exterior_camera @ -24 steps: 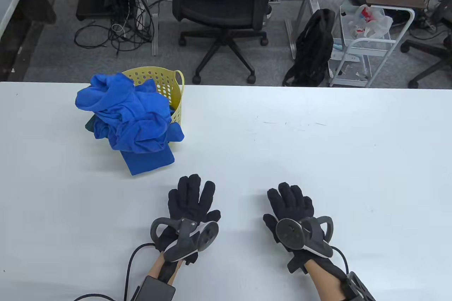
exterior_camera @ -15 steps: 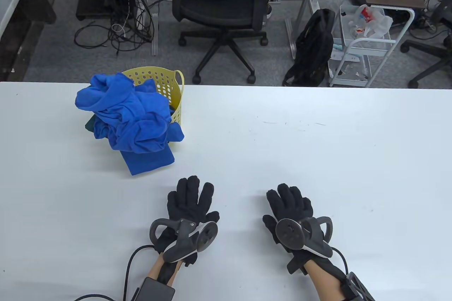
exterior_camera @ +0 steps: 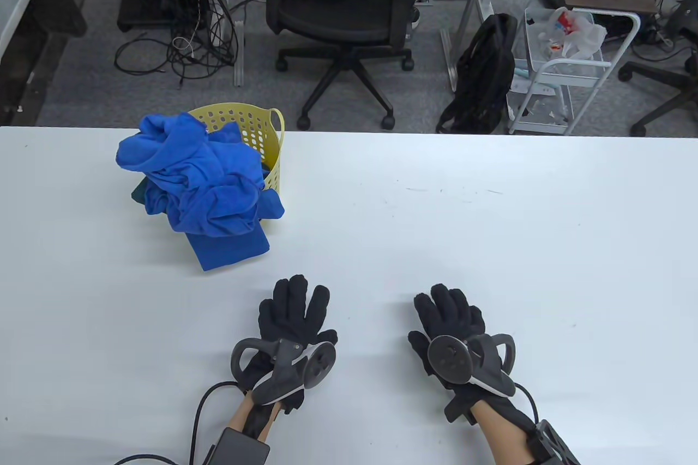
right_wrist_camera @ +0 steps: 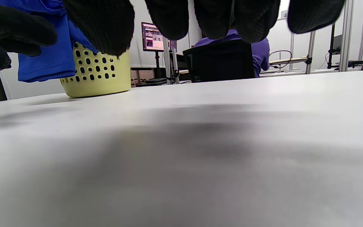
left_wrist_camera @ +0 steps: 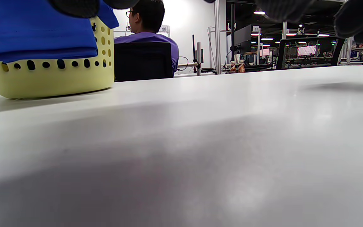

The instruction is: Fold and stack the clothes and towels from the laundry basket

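Table view is showing both hands lying nearest the person, low on the white bench (exterior_camera: 491,247): the left hand (exterior_camera: 294,318) and the right hand (exterior_camera: 450,323) are resting palm down with fingers straight and slightly spread, holding nothing, well apart from each other. Each is carrying a grey tracker on its back, and a cable is trailing from the left wrist. Left wrist view and right wrist view are agreeing with this: the gloved fingertips (right_wrist_camera: 102,25) are hanging in at the top with only bare bench surface beneath them.

Farther out and to the left, a blue cloth (exterior_camera: 229,249) is hanging down from the load, its lower edge appearing to reach the bench, near the left hand but not touching it. Behind it the yellow laundry basket (exterior_camera: 256,121) is sitting close to the far edge of the bench, with a heap of crumpled blue laundry (exterior_camera: 196,176) spilling over its near rim and a darker teal piece (exterior_camera: 139,193) peeking out on the left side.

Beyond the bench, an office chair (exterior_camera: 343,1), a black backpack (exterior_camera: 482,78) and a white cart (exterior_camera: 567,67) are standing on the grey floor.

Judging from this, the task is sitting at its very start: no item is lying flat, nothing is folded, no stack is forming anywhere on the bench. Everything is remaining to be pulled out, spread, folded and piled, and the hanging blue cloth is looking like the easiest first piece to reach
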`<state>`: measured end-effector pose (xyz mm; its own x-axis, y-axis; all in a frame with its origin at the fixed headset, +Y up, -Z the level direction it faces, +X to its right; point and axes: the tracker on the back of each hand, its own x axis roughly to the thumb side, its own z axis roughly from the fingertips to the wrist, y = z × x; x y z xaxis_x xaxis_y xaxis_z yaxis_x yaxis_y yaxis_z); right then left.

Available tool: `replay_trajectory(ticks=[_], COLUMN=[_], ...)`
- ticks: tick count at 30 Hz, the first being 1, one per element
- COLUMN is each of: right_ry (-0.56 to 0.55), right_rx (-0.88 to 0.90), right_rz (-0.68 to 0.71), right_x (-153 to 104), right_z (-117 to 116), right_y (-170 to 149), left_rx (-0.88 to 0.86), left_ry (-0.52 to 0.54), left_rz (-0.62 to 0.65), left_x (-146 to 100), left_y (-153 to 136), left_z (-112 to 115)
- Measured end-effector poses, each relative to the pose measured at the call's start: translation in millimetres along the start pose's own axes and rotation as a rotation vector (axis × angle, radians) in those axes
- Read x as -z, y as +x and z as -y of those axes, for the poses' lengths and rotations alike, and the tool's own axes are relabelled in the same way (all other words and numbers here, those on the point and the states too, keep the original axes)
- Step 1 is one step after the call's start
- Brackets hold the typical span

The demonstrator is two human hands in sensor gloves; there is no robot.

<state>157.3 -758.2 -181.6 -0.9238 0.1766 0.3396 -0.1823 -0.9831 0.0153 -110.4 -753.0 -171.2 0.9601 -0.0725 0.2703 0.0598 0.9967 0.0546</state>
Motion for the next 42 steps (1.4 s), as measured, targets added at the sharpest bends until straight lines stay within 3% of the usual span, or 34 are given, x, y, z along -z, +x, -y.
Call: replay_trajectory(ticks=[8, 11, 13, 19, 22, 25, 27, 29, 31, 35, 38, 40, 42], right_ry=[0.021, 0.017, 0.011, -0.003, -0.008, -0.012, -0.014, -0.012, -0.009, -0.016, -0.028, -0.036, -0.049], right_rx=[0.012, 0.024, 0.034, 0.045, 0.046, 0.047, 0.048, 0.049, 0.052, 0.089, 0.148, 0.191, 0.246], right_rz=[-0.019, -0.029, -0.031, -0.041, -0.042, -0.04, -0.039, -0.036, -0.038, -0.047, -0.049, -0.051, -0.065], right_x=[1, 1, 0, -1, -1, 0, 0, 1, 2, 3, 4, 4, 4], right_z=[-3, -1, 1, 4, 5, 5, 5, 4, 4, 7, 12, 15, 22], right_y=[-7, -9, -10, -12, -11, -10, -10, -10, -11, -14, -16, -18, -23], left_rx=[-0.011, -0.038, -0.088, -0.144, -0.188, -0.124, -0.06, -0.049, -0.071, -0.253, -0.544, -0.664, -0.66], left_ry=[-0.064, -0.066, -0.044, 0.366, 0.472, 0.4, 0.234, 0.035, 0.019, 0.295, 0.413, 0.438, 0.392], left_rz=[-0.025, -0.072, -0.105, -0.313, -0.459, -0.649, -0.769, -0.807, -0.87, -0.674, -0.31, -0.064, 0.109], left_x=[3, 6, 9, 18, 36, 61, 82, 95, 99, 89, 67, 49, 31], left_y=[-7, -20, -32, -97, -138, -174, -194, -206, -210, -190, -145, -108, -72], left_z=[5, -9, -29, -133, -176, -198, -201, -198, -196, -214, -245, -265, -282])
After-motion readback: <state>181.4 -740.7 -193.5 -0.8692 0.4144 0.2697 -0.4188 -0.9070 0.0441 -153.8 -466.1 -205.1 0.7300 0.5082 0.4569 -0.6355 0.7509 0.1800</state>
